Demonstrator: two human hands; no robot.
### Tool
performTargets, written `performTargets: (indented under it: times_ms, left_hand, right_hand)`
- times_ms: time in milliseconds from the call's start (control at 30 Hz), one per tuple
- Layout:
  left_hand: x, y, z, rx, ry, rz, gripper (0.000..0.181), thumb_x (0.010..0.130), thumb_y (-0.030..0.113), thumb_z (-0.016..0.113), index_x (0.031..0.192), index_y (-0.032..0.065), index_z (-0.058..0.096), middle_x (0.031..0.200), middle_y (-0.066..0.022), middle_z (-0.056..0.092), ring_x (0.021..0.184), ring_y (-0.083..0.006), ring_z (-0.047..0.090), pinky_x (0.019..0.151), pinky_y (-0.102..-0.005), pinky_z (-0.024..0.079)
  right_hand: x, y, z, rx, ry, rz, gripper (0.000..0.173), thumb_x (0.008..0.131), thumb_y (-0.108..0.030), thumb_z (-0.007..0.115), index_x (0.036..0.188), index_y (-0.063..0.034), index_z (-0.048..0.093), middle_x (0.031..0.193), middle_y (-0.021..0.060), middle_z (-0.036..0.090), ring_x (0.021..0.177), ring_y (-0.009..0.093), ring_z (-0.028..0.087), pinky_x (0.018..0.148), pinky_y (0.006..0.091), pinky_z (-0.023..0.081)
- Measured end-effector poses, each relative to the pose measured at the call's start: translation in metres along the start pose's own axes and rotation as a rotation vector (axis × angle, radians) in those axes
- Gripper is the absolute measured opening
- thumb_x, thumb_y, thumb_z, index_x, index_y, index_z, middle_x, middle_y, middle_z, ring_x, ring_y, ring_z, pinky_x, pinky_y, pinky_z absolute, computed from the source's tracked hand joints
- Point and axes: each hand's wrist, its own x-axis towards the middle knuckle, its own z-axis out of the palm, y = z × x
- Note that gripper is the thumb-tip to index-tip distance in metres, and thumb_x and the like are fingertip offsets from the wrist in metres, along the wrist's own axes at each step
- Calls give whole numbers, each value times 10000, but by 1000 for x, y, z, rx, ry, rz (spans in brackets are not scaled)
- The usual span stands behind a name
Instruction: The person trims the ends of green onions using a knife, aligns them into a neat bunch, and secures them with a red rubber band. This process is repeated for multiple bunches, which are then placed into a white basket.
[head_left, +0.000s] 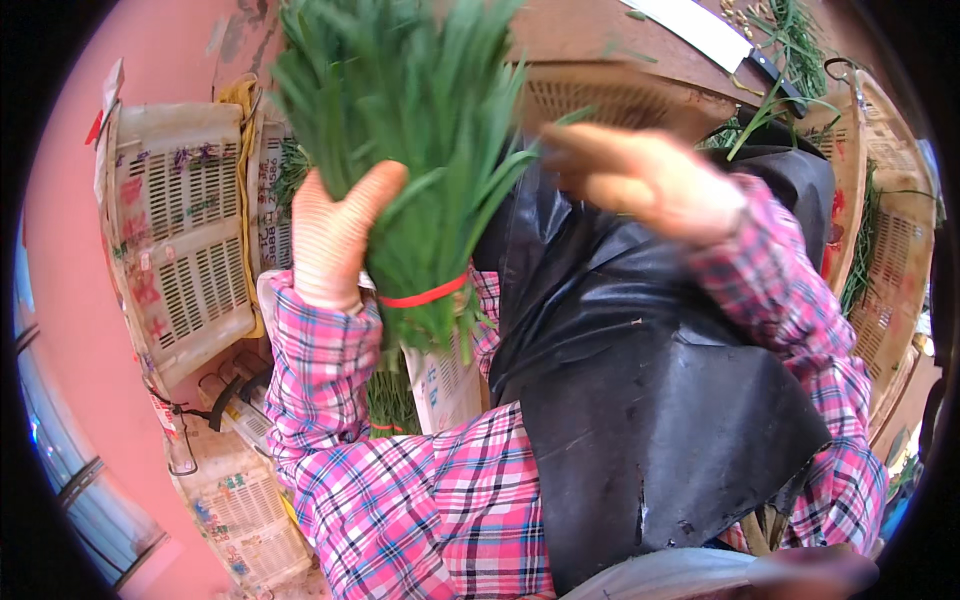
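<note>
My left hand (334, 225), in a pale ribbed glove, grips a big bundle of long flat green leaves (420, 142), which look like garlic chives. A red band (424, 292) circles the bundle near its lower end. The leaves fan out upward past the top edge of the view. To the right of the bundle my right hand (637, 176) is raised above the black apron (637, 300), blurred by motion. Nothing shows in it, and its fingers look extended. The fingers of my left hand behind the leaves are hidden.
A large knife (705, 37) with a black handle lies on the wooden board (570, 37), with loose greens (799, 52) beside its handle. Plastic crates (184, 225) stand at the left; more crates (889, 277) holding greens are at the right. Another banded bundle (391, 397) sits low beside my left sleeve.
</note>
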Motion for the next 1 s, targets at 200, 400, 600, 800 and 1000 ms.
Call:
performTargets:
  times_ms: [200,400,600,800,1000]
  left_hand:
    - [-22,20,26,56,-579,2,743,720,47,740,1367,5,377,1351,-110,456,1226,-237,459,992,-368,399]
    - [17,-29,-11,54,-315,-195,551,819,257,657,1235,-62,489,1124,-162,597,967,-236,614,839,-339,512]
    - [15,-57,28,-191,-664,-360,814,693,397,785,1303,-7,428,1221,-92,549,1095,-181,525,935,-343,428]
    - [12,-34,25,-205,-504,-345,558,739,148,760,1210,-23,514,1090,-108,618,946,-199,606,854,-340,492]
    - [12,-29,0,-170,-304,-289,518,758,122,736,1194,-38,506,1055,-123,624,911,-204,619,813,-335,518]
  right_hand:
    - [27,22,32,385,293,41,461,867,-299,574,1229,-20,511,1024,139,639,891,279,629,802,365,508]
    - [3,8,7,-137,325,-66,390,871,-276,562,1160,-15,549,962,150,645,861,279,638,783,366,509]
    - [13,-3,7,-954,182,-217,329,874,-254,550,1091,-10,587,899,161,651,832,278,646,764,366,511]
    - [7,25,-52,-1272,165,-32,282,877,-231,538,1022,-5,624,837,172,658,803,277,654,745,366,512]
    - [-34,-22,-114,-1130,436,207,228,849,-153,595,1031,-20,629,930,166,655,838,272,635,740,341,492]
